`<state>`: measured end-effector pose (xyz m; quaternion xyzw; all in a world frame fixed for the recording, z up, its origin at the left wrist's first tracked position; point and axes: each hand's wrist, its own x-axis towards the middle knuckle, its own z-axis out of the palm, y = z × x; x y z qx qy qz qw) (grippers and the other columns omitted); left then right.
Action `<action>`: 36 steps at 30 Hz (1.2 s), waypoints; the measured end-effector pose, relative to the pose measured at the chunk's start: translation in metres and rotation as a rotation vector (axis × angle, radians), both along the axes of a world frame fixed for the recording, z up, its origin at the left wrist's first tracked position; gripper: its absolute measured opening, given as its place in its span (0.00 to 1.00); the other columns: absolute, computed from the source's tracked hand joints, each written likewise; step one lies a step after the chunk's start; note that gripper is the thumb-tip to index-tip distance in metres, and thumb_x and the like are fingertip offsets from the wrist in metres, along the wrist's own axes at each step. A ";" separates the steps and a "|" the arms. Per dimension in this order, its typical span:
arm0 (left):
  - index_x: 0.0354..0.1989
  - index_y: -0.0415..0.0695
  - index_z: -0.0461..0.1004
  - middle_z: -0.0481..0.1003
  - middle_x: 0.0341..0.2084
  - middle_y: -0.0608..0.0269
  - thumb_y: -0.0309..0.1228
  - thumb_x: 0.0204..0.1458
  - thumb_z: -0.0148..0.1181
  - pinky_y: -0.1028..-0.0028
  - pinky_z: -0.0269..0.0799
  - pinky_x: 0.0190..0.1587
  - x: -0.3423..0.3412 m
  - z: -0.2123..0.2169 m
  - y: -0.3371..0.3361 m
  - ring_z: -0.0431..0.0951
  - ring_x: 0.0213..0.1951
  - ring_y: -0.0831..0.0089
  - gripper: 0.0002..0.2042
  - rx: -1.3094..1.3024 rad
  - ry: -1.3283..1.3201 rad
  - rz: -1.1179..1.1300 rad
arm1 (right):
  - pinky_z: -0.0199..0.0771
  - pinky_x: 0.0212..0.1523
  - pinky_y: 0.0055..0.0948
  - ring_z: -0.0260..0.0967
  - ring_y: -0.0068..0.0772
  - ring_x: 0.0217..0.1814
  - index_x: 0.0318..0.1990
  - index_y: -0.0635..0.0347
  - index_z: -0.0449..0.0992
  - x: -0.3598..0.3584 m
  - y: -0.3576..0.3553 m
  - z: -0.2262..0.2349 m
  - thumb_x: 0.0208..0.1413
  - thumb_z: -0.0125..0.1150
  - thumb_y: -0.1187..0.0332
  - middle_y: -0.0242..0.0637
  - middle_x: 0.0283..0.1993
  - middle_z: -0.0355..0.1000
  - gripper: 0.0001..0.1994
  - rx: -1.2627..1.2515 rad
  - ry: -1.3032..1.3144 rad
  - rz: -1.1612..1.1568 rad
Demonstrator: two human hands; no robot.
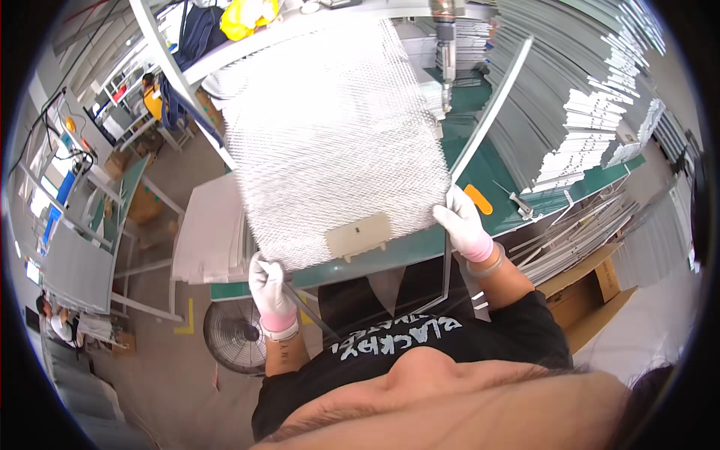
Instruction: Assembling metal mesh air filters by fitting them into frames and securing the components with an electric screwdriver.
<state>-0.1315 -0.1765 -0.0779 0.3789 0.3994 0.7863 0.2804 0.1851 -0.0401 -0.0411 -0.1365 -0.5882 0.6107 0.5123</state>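
Observation:
A large silvery metal mesh sheet (337, 142) slants up in front of me over a green-topped bench. A beige rectangular plate (358, 236) lies at its near edge. My left hand (270, 295), in a white glove with a pink cuff, is closed at the sheet's near left corner; a thin dark strip (311, 309) runs from it toward my body. Gloved the same way, my right hand (463, 223) is closed around a pale metal frame strip (495, 105) by the near right corner. A thin bent strip (447, 274) hangs below that hand.
Tall stacks of grey metal strips (555, 97) fill the bench's right side. An orange-handled tool (478, 199) lies beside my right hand. A power driver (447, 60) hangs above. Pale panels (210, 232) stand left; a floor fan (236, 334) is below. People work far left.

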 end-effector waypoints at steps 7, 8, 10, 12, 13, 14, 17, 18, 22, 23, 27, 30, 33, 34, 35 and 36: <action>0.64 0.32 0.58 0.69 0.36 0.66 0.28 0.68 0.41 0.81 0.64 0.41 -0.025 0.065 0.057 0.66 0.36 0.81 0.19 0.149 0.529 0.200 | 0.61 0.36 0.18 0.54 0.11 0.35 0.52 0.65 0.73 -0.021 0.057 0.047 0.64 0.55 0.72 0.19 0.32 0.63 0.11 0.237 -0.116 -0.312; 0.67 0.33 0.56 0.67 0.31 0.69 0.28 0.68 0.42 0.82 0.63 0.38 -0.030 0.070 0.070 0.64 0.32 0.83 0.20 0.190 0.544 0.185 | 0.59 0.33 0.18 0.53 0.10 0.32 0.50 0.64 0.73 -0.025 0.069 0.050 0.63 0.56 0.72 0.17 0.30 0.62 0.10 0.282 -0.089 -0.378; 0.69 0.37 0.52 0.61 0.26 0.74 0.29 0.68 0.45 0.83 0.58 0.32 -0.027 0.085 0.095 0.59 0.27 0.85 0.23 0.119 0.276 0.083 | 0.57 0.30 0.18 0.51 0.10 0.29 0.49 0.64 0.74 -0.033 0.076 0.057 0.63 0.57 0.72 0.16 0.28 0.60 0.10 0.333 -0.056 -0.421; 0.68 0.39 0.54 0.62 0.26 0.77 0.28 0.66 0.49 0.83 0.57 0.30 -0.038 0.078 0.110 0.58 0.27 0.87 0.23 0.210 0.408 0.035 | 0.56 0.28 0.16 0.50 0.09 0.27 0.47 0.64 0.75 -0.037 0.073 0.070 0.62 0.58 0.73 0.16 0.26 0.60 0.09 0.311 -0.096 -0.471; 0.68 0.39 0.55 0.63 0.26 0.77 0.26 0.65 0.49 0.83 0.57 0.30 -0.030 0.084 0.113 0.59 0.27 0.87 0.23 0.201 0.265 -0.037 | 0.55 0.27 0.15 0.49 0.08 0.25 0.47 0.65 0.75 -0.040 0.075 0.068 0.61 0.58 0.74 0.16 0.24 0.59 0.09 0.285 -0.040 -0.457; 0.68 0.39 0.55 0.65 0.25 0.78 0.24 0.65 0.48 0.83 0.56 0.29 -0.023 0.087 0.115 0.59 0.27 0.88 0.23 0.191 0.122 -0.108 | 0.55 0.27 0.15 0.49 0.08 0.25 0.47 0.65 0.75 -0.041 0.075 0.064 0.61 0.58 0.74 0.16 0.24 0.59 0.09 0.285 -0.037 -0.459; 0.63 0.37 0.61 0.69 0.29 0.75 0.21 0.62 0.49 0.85 0.56 0.30 -0.006 0.077 0.119 0.59 0.28 0.88 0.20 0.151 0.090 0.046 | 0.59 0.30 0.15 0.54 0.09 0.27 0.52 0.66 0.73 -0.033 0.094 0.025 0.60 0.59 0.75 0.19 0.28 0.67 0.13 0.277 -0.144 -0.575; 0.63 0.37 0.61 0.69 0.29 0.75 0.21 0.62 0.49 0.85 0.56 0.30 -0.012 0.073 0.117 0.59 0.28 0.88 0.20 0.152 0.091 0.054 | 0.59 0.30 0.15 0.54 0.09 0.27 0.52 0.66 0.73 -0.038 0.088 0.030 0.60 0.59 0.75 0.19 0.28 0.67 0.13 0.279 -0.141 -0.568; 0.50 0.34 0.70 0.71 0.39 0.69 0.18 0.59 0.52 0.86 0.59 0.34 -0.033 0.044 0.126 0.61 0.31 0.88 0.11 0.189 0.265 -0.036 | 0.67 0.41 0.19 0.64 0.13 0.37 0.54 0.68 0.72 -0.048 0.080 0.038 0.60 0.58 0.76 0.28 0.41 0.74 0.15 0.276 0.054 -0.472; 0.52 0.34 0.69 0.71 0.40 0.68 0.18 0.59 0.51 0.84 0.62 0.38 -0.030 0.038 0.127 0.64 0.34 0.87 0.12 0.173 0.282 -0.008 | 0.69 0.46 0.20 0.66 0.14 0.41 0.55 0.68 0.71 -0.048 0.082 0.036 0.60 0.57 0.76 0.31 0.45 0.75 0.16 0.286 0.085 -0.459; 0.56 0.34 0.67 0.72 0.41 0.66 0.19 0.59 0.51 0.79 0.67 0.45 -0.022 0.002 0.132 0.69 0.39 0.82 0.16 0.114 0.315 0.109 | 0.70 0.52 0.26 0.71 0.22 0.48 0.55 0.71 0.70 -0.047 0.087 0.007 0.59 0.55 0.77 0.35 0.46 0.76 0.16 0.288 0.025 -0.454; 0.57 0.33 0.66 0.74 0.41 0.66 0.20 0.59 0.50 0.78 0.69 0.46 -0.017 -0.029 0.116 0.71 0.40 0.80 0.17 -0.061 0.359 0.052 | 0.71 0.53 0.28 0.73 0.26 0.49 0.55 0.70 0.70 -0.030 0.083 -0.034 0.58 0.55 0.76 0.40 0.46 0.76 0.17 0.374 -0.391 -0.517; 0.56 0.33 0.68 0.75 0.46 0.61 0.22 0.57 0.55 0.73 0.69 0.53 -0.040 -0.069 0.105 0.74 0.47 0.75 0.17 -0.270 0.484 -0.151 | 0.71 0.54 0.31 0.73 0.32 0.50 0.55 0.69 0.71 -0.014 0.076 -0.065 0.57 0.57 0.74 0.43 0.47 0.76 0.18 0.283 -0.532 -0.333; 0.57 0.33 0.68 0.75 0.47 0.61 0.23 0.56 0.56 0.72 0.68 0.56 -0.044 -0.059 0.099 0.74 0.50 0.73 0.19 -0.350 0.459 -0.263 | 0.71 0.54 0.31 0.73 0.32 0.50 0.55 0.69 0.71 -0.011 0.077 -0.058 0.57 0.57 0.74 0.43 0.47 0.76 0.18 0.282 -0.532 -0.331; 0.59 0.33 0.66 0.73 0.51 0.59 0.23 0.56 0.57 0.71 0.66 0.59 -0.055 -0.048 0.100 0.72 0.53 0.72 0.22 -0.306 0.567 -0.302 | 0.69 0.56 0.32 0.72 0.32 0.52 0.55 0.69 0.71 -0.006 0.080 -0.047 0.56 0.57 0.73 0.42 0.48 0.74 0.18 0.383 -0.521 -0.345; 0.61 0.33 0.64 0.72 0.54 0.58 0.24 0.55 0.58 0.70 0.64 0.62 -0.067 -0.035 0.102 0.71 0.56 0.71 0.24 -0.267 0.671 -0.338 | 0.68 0.57 0.32 0.70 0.32 0.54 0.55 0.69 0.71 -0.003 0.081 -0.034 0.56 0.58 0.73 0.42 0.50 0.73 0.19 0.481 -0.513 -0.351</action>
